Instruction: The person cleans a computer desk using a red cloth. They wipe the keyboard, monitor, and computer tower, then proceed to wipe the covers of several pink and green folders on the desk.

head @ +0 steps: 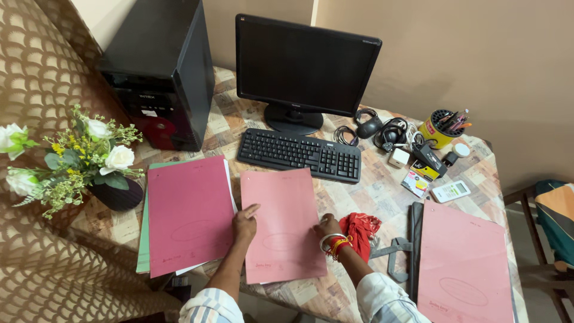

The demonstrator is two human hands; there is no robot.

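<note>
A light pink folder [281, 221] lies flat on the patterned table in front of the black keyboard [300, 154]. My left hand [244, 222] rests on its left edge, fingers spread and pressing down. On the folder's right edge sits my right hand [327, 228], with bangles at the wrist. Neither hand grips anything. A darker pink folder [188, 212] lies to the left on top of a green one [143, 239]. Another pink folder [463, 263] lies at the right.
A black monitor [305, 63] and computer tower [161, 66] stand at the back. A vase of white flowers [78, 161] is at the left. A red cloth [362, 230], scissors [394, 254], cables, a pen cup [439, 127] and a calculator [451, 191] lie to the right.
</note>
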